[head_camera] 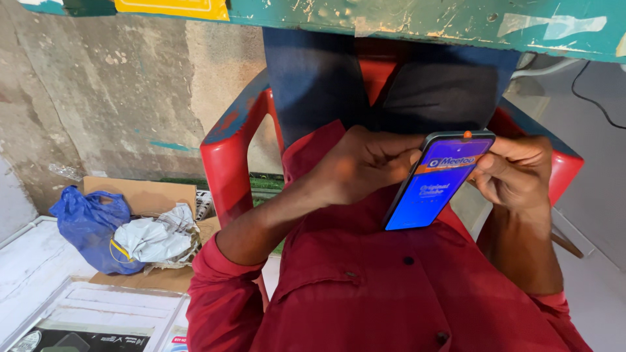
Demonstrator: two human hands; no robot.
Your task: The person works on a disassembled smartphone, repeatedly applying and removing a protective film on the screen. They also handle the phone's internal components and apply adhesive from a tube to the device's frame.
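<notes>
While both hands grip it, the phone [435, 184] shows a blue-and-orange film.

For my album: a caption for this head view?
Two hands, left and right, hold a blue-screened phone above a red shirt.

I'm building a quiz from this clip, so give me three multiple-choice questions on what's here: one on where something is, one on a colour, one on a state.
1. Where is the blue plastic bag?
A. on the chair
B. on the cardboard by the wall
C. in a hand

2. What colour is the chair?
A. red
B. green
C. white

3. How is the phone held?
A. lying flat, untouched
B. by one hand only
C. by both hands

Answers: 1 B, it rests on flattened cardboard beside crumpled paper. 2 A, its arms are red. 3 C, the left hand and right hand each grip an edge.
</notes>
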